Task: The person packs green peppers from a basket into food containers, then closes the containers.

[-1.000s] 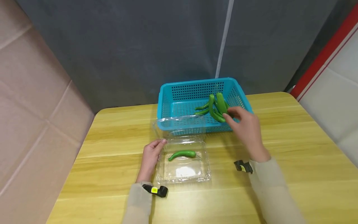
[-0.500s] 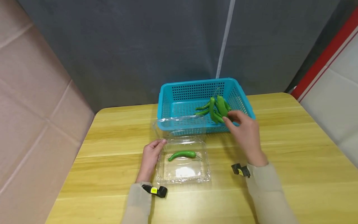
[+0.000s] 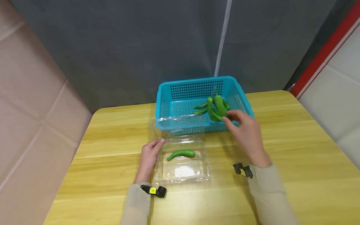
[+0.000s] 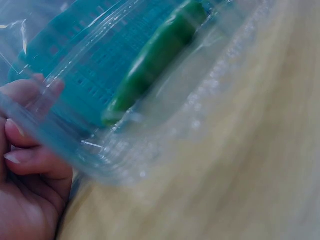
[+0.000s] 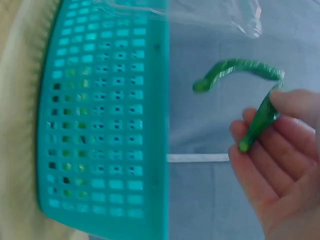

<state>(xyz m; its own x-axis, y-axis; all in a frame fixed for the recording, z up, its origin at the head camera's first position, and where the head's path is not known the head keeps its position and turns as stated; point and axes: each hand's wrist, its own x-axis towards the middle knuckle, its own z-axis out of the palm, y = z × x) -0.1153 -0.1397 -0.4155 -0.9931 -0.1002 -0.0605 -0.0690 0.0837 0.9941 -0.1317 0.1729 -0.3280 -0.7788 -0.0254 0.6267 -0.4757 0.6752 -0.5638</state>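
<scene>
In the head view, my left hand pinches the left edge of an opened clear plastic clamshell box. One green chili pepper lies in its base, and the raised lid overlaps the basket. The left wrist view shows thumb and fingers at the box wall. Over the front right of the blue basket, my right hand grips a green chili pepper between thumb and fingers. A second, curved pepper shows close beyond the fingertips.
More green peppers lie in the basket, which stands at the back of the wooden table. A dark grey partition rises behind it. Pale padded walls flank the table. A black wrist camera is strapped at each sleeve.
The peppers by my right fingertips have dipped and turned slightly, and that hand has shifted a little. The left hand keeps its grip on the box. The whole head view has moved slightly.
</scene>
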